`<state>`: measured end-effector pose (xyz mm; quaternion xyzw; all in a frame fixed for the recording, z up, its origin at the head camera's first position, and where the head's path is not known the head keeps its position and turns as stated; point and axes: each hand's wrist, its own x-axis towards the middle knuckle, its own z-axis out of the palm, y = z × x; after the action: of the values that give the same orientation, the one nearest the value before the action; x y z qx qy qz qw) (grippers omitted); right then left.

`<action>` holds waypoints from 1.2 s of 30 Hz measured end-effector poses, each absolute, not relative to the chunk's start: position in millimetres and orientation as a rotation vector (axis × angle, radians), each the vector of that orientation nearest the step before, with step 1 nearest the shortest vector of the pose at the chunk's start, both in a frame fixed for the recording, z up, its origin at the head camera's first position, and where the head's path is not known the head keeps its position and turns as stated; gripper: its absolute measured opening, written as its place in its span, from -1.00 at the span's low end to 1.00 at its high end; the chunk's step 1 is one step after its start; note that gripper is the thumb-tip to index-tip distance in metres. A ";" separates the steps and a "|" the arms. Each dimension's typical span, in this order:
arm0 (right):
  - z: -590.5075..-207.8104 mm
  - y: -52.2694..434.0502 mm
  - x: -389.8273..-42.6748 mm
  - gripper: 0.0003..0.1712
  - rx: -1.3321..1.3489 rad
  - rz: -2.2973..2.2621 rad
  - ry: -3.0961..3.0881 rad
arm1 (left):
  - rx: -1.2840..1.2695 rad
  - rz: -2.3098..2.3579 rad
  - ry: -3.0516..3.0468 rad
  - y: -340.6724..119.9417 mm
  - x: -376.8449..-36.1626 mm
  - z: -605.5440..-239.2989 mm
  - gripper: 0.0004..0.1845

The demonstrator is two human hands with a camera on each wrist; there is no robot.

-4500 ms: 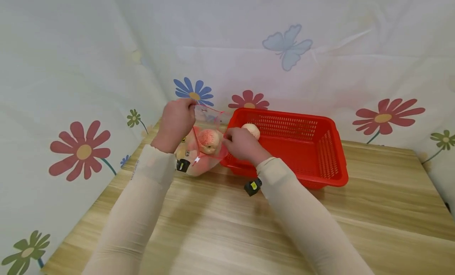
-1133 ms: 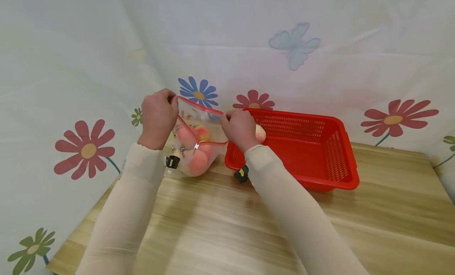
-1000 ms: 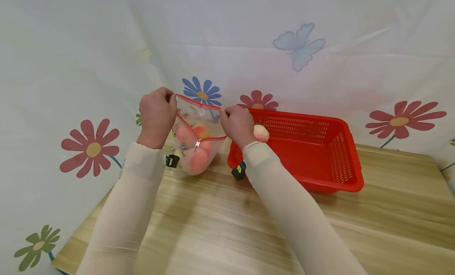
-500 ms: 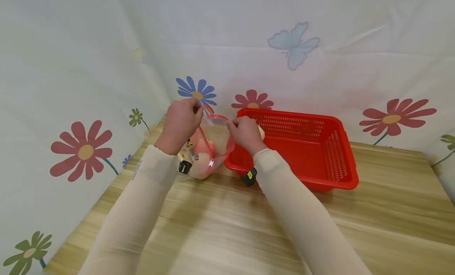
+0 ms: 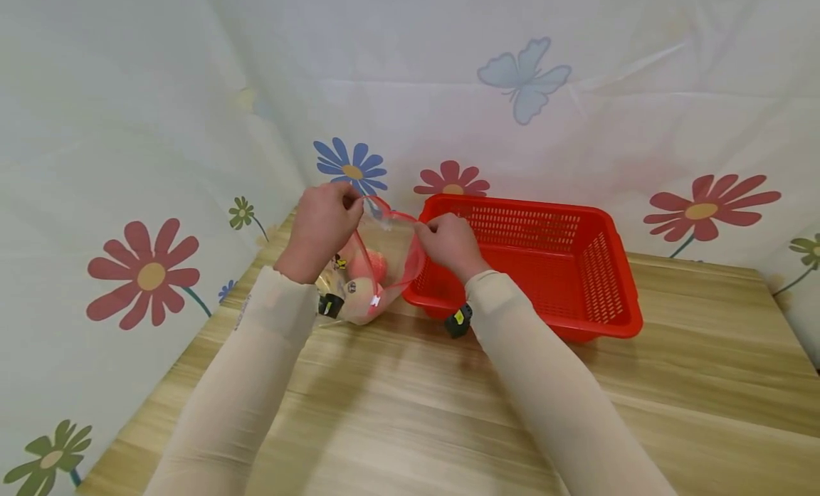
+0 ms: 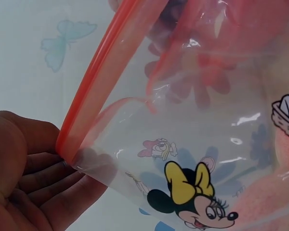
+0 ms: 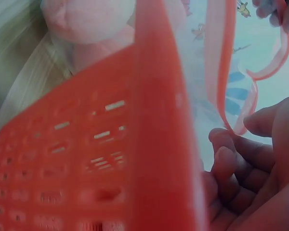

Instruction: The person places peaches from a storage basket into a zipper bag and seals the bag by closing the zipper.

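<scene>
Fingers of the left hand [image 5: 320,224] pinch one corner of a clear plastic bag [image 5: 393,250] printed with cartoon figures, its mouth edged by a red zip strip [image 5: 367,258]. Thumb and a finger of the right hand [image 5: 453,243] pinch that strip on the opposite side, and the mouth gapes between the two hands. A small white slider [image 5: 375,300] sits at the strip's near point. Round pink-and-cream peaches [image 5: 370,267] show through the film, low in the bag, which stands towards the far left corner of the light wood-grain worktop [image 5: 397,418]. Just beside it, along the worktop's far edge, rests a red rectangular plastic basket [image 5: 598,279] with slotted walls; whether bag and basket touch, I cannot tell. The right hand hovers above the basket's left end. Behind the far edge hangs a white sheet [image 5: 397,33] printed with flowers [image 5: 151,275] and a grey-blue butterfly [image 5: 527,82].
</scene>
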<state>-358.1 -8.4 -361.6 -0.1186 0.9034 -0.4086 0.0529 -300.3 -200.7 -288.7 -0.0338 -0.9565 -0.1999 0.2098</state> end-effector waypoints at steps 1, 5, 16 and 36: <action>-361.5 -6.9 -359.0 -0.55 -0.363 -1.241 2.739 | -0.093 -0.551 -2.658 -201.0 -300.5 -289.4 -0.76; -359.7 0.5 -364.5 -0.60 -0.392 -1.223 2.726 | -0.089 -0.550 -2.653 -200.5 -299.8 -289.7 -0.76; -342.0 20.0 -378.5 -0.55 -0.397 -1.169 2.703 | -0.089 -0.553 -2.647 -201.0 -298.5 -290.1 -0.78; -347.8 40.8 -402.7 -0.51 -0.345 -1.087 2.676 | -0.062 -0.559 -2.666 -198.0 -295.5 -290.2 -0.78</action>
<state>-402.7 40.8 -347.8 -0.1177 0.9137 -0.3712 0.1161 -295.5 -198.0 -290.2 -0.0222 -0.9573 -0.2006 0.2068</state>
